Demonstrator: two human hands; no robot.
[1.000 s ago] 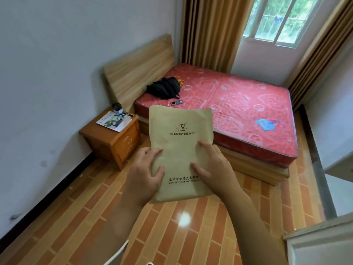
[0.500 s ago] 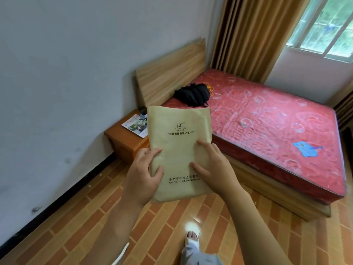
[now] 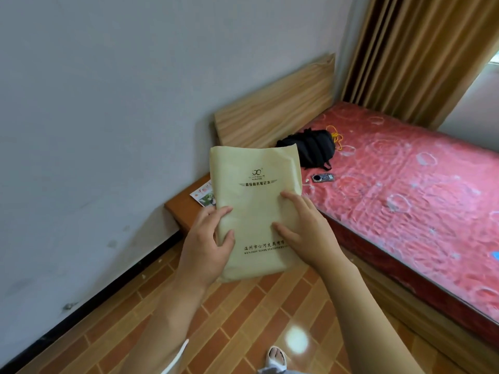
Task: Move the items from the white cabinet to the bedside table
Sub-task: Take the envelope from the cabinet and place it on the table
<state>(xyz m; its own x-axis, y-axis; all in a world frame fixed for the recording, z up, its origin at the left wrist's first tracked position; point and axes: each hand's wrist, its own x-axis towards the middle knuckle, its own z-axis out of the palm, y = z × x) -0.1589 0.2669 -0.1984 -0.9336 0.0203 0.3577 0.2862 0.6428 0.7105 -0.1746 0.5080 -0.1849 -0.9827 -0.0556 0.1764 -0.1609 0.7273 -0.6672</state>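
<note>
Held upright in mid-air, above the tiled floor [image 3: 243,333]: a beige pouch [image 3: 255,201] with dark printed lettering. Left hand [image 3: 206,248] gripping its left edge, right hand [image 3: 305,233] its right edge, fingers curled round it. Behind the pouch, an orange bedside surface [image 3: 183,209] bearing a leaflet [image 3: 204,197], beside a red mattress [image 3: 405,190] with a black backpack [image 3: 310,147].
</note>
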